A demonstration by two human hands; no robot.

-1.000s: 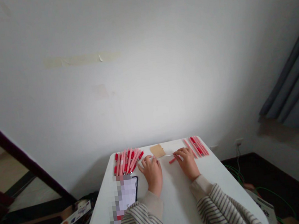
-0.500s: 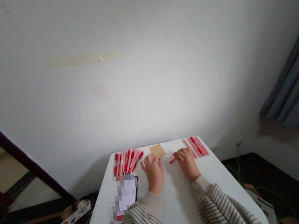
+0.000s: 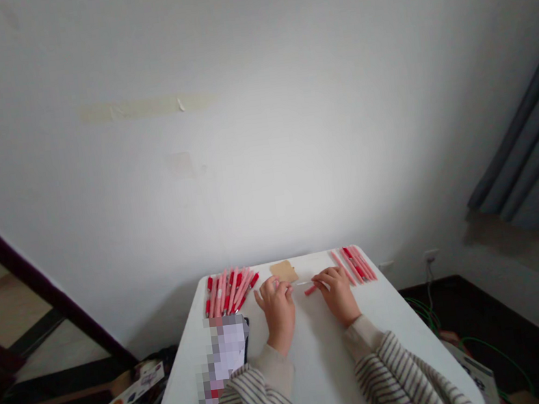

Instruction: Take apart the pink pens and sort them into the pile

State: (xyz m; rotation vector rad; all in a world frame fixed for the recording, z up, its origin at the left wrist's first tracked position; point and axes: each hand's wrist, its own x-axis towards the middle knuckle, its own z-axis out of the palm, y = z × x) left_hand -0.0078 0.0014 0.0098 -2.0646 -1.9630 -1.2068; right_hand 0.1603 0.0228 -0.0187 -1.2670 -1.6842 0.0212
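Both my hands rest on a small white table (image 3: 319,366). My left hand (image 3: 277,309) pinches a pink pen part at its fingertips. My right hand (image 3: 337,293) is closed on another red pen piece (image 3: 310,290), whose end sticks out to the left. A thin clear refill (image 3: 303,282) spans the gap between the two hands. A pile of red and pink pens (image 3: 229,291) lies just left of my left hand. A smaller row of pink pens (image 3: 356,263) lies right of my right hand.
A small brown card (image 3: 284,270) lies at the table's far edge. A phone (image 3: 225,361) sits by my left sleeve. The white wall stands right behind the table. A box (image 3: 121,400) lies on the floor left; cables (image 3: 431,320) and a grey curtain (image 3: 528,150) are right.
My left hand has shifted slightly to the right, closer to my right hand, and its fingertips have closed on the pink part. My right hand has hardly moved.
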